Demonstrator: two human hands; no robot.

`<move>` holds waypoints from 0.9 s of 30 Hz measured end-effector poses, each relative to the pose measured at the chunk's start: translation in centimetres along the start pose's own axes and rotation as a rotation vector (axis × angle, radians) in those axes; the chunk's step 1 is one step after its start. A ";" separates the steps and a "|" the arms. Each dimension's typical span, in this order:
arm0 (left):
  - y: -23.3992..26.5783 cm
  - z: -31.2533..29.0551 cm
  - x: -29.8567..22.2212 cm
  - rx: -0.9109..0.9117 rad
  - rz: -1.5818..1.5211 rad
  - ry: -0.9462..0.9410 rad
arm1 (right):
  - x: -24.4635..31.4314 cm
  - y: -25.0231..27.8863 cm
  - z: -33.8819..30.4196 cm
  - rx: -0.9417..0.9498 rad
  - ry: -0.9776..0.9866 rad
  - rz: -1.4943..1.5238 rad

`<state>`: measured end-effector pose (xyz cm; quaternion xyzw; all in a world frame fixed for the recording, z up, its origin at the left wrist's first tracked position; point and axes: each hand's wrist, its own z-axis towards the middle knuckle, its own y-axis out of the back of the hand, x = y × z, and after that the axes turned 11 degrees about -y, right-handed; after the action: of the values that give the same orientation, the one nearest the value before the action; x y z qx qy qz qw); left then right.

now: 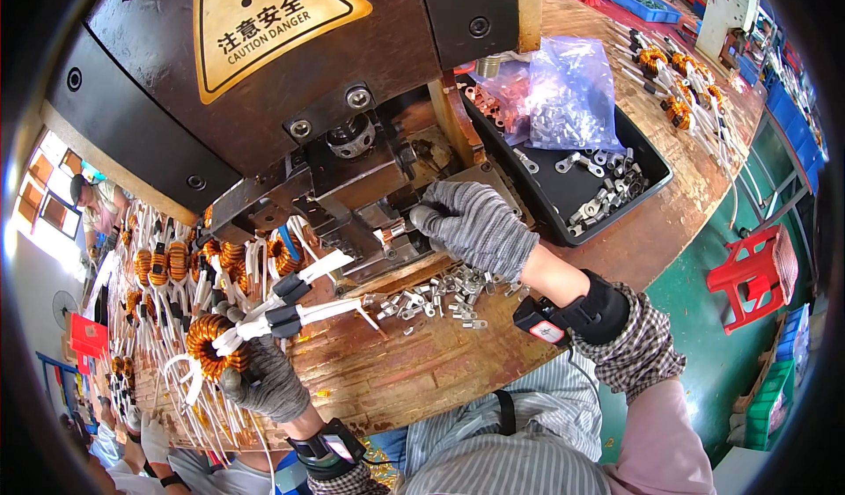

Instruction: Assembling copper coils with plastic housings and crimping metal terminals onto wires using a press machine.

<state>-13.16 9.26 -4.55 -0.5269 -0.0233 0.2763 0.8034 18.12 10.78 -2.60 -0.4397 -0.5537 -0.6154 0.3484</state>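
Fingers [431, 216] of the right hand [475, 231], gloved in grey knit, are pinched together at the mouth of the press die [387, 231], seemingly on a small metal terminal, though the piece itself is too small to make out; the left hand [264, 381] is closed around a copper-wound toroid coil [207, 341] at about seven o'clock on the surface [422, 363], its white leads [326, 310] with black sleeves running up toward the die. From where I stand the worry is plain: those fingertips sit right beside the tooling under the dark press head [290, 73] with its yellow warning triangle, and a stroke while they are there could catch the glove. A lead that is not seated straight could crimp crooked, and the left hand's pull on the coil might drag it out. Loose silver terminals [440, 297] lie scattered at the centre of the surface, just under the right wrist, easy to sweep off with the sleeve. At two o'clock a black tray [647, 174] holds more terminals and clear plastic bags [563, 90]. A crowd of finished coils [176, 262] at nine o'clock presses close to the leads and could tangle them. Another person's gloved hand [154, 438] works at the lower left, and a red stool [757, 275] stands on the green floor at three o'clock.
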 end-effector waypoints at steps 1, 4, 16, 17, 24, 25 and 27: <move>0.1 0.0 0.0 0.012 0.047 -0.015 | -0.1 0.0 0.0 0.004 0.009 0.019; 0.7 0.2 -0.3 -0.005 0.092 -0.042 | 0.1 0.0 -0.1 -0.011 0.054 -0.001; 0.6 0.2 -0.5 -0.001 0.048 -0.010 | 0.4 -0.1 -0.1 -0.023 0.042 -0.043; 0.5 0.2 -0.5 0.001 0.047 -0.006 | 0.5 -0.1 -0.1 -0.028 0.039 -0.071; 2.4 1.0 -1.6 0.051 0.122 0.004 | 0.5 -0.2 0.0 -0.013 0.018 -0.037; 2.4 1.1 -1.6 0.093 0.137 0.003 | 0.5 -0.1 0.0 -0.009 0.008 -0.045; 2.5 1.4 -1.6 0.135 0.151 0.002 | 0.5 -0.2 0.0 -0.004 -0.002 -0.055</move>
<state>-16.05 10.40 -5.64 -0.4722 0.0358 0.3365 0.8139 17.76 10.83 -2.18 -0.4257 -0.5649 -0.6253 0.3298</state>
